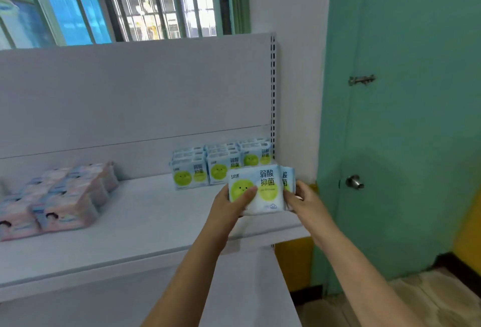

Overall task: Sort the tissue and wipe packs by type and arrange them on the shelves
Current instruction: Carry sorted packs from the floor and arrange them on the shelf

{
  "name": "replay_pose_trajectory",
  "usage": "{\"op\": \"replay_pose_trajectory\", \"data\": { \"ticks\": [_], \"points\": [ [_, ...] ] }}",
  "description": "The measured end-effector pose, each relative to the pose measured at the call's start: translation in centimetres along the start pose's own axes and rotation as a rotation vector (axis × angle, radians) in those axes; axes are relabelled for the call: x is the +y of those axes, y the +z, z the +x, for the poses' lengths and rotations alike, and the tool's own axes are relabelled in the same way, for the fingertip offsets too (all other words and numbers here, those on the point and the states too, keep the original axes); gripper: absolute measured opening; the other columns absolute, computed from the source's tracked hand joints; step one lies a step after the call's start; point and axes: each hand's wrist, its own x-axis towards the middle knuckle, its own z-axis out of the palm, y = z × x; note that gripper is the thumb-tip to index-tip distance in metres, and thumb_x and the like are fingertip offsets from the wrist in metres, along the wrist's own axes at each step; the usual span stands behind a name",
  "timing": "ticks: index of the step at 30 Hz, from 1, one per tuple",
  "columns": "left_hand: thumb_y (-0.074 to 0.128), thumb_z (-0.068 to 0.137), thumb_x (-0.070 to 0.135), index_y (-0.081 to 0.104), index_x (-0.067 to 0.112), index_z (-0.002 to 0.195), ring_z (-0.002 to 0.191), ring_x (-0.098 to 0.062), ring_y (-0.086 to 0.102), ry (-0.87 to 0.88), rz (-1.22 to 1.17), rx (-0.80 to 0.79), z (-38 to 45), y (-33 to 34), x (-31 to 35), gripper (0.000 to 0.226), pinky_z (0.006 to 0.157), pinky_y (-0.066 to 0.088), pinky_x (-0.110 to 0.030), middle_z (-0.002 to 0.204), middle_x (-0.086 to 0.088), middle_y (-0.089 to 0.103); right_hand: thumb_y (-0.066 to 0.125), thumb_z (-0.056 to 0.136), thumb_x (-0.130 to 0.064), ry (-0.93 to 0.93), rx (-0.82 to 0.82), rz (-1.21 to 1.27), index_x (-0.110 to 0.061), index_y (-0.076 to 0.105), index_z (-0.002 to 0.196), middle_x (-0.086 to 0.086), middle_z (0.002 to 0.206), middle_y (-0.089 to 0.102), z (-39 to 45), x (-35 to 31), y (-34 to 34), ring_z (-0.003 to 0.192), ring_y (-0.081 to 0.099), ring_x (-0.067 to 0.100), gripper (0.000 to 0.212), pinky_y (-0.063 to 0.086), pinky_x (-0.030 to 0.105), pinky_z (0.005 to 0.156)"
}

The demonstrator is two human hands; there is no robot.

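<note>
Both my hands hold white wipe packs with green smiley circles (263,188) upright over the right end of the white shelf (145,222). My left hand (231,204) grips the front pack's left edge, thumb across its face. My right hand (304,197) grips the right side, where a second pack (286,181) peeks out behind the first. Several matching green-circle packs (221,164) stand in rows at the shelf's back right corner, just beyond the held packs. Pink and blue tissue packs (57,199) lie grouped at the shelf's left.
A white back panel (130,92) rises behind the shelf, with a slotted upright (272,92) at its right edge. A teal door (403,118) with a knob stands to the right. A lower shelf (156,300) sits below. A barred window is above.
</note>
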Motion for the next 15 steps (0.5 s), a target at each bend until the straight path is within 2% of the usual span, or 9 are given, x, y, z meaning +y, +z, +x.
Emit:
{"op": "replay_pose_trajectory", "data": {
  "ticks": [3,5,7,10,12,15],
  "points": [
    [0.072,0.091,0.021,0.067,0.013,0.117,0.098,-0.021,0.075,0.003,0.010,0.047,4.4,1.1,-1.0,0.028,0.083,0.061,-0.038,0.106,-0.003,0.078,0.062,0.098,-0.028,0.031,-0.057,-0.006,-0.030,0.062,0.115,-0.005,0.114,0.071,5.4,1.0,-1.3,0.105,0.066,0.012,0.018,0.053,0.039,0.095],
    [0.072,0.092,0.025,0.067,0.015,0.118,0.098,-0.020,0.075,-0.011,0.051,0.079,6.9,1.6,-1.9,0.029,0.090,0.060,-0.045,0.107,-0.001,0.078,0.064,0.096,-0.024,0.050,-0.095,-0.016,-0.029,0.064,0.112,-0.005,0.111,0.072,8.8,1.6,-2.0,0.104,0.068,0.014,0.017,0.053,0.042,0.096],
    [0.072,0.091,0.027,0.067,0.015,0.120,0.101,-0.022,0.074,-0.021,0.093,0.096,9.1,1.8,-2.8,0.031,0.095,0.057,-0.049,0.109,-0.002,0.077,0.066,0.094,-0.020,0.056,-0.137,-0.023,-0.029,0.064,0.109,-0.004,0.109,0.073,11.9,2.2,-2.8,0.103,0.068,0.017,0.018,0.054,0.042,0.094],
    [0.075,0.089,0.030,0.066,0.013,0.124,0.106,-0.025,0.072,-0.035,0.113,0.118,11.5,2.1,-3.9,0.040,0.098,0.055,-0.050,0.114,-0.004,0.076,0.069,0.092,-0.018,0.075,-0.221,-0.024,-0.032,0.062,0.108,-0.006,0.110,0.071,15.6,2.7,-3.4,0.101,0.067,0.012,0.022,0.055,0.031,0.083],
    [0.076,0.088,0.030,0.065,0.014,0.124,0.107,-0.023,0.072,-0.043,0.148,0.133,12.4,2.2,-4.4,0.041,0.098,0.055,-0.049,0.115,-0.002,0.076,0.071,0.090,-0.016,0.080,-0.257,-0.036,-0.030,0.064,0.109,-0.006,0.112,0.071,17.6,3.5,-3.6,0.101,0.067,0.009,0.025,0.052,0.027,0.079],
    [0.075,0.090,0.020,0.066,0.018,0.122,0.105,-0.017,0.072,-0.044,0.221,0.169,12.9,2.3,-4.7,0.034,0.093,0.058,-0.037,0.112,0.003,0.076,0.077,0.085,-0.021,0.073,-0.293,-0.084,-0.029,0.066,0.113,-0.008,0.113,0.071,20.0,4.7,-3.8,0.106,0.064,0.010,0.031,0.051,0.031,0.085]
  ]
}}
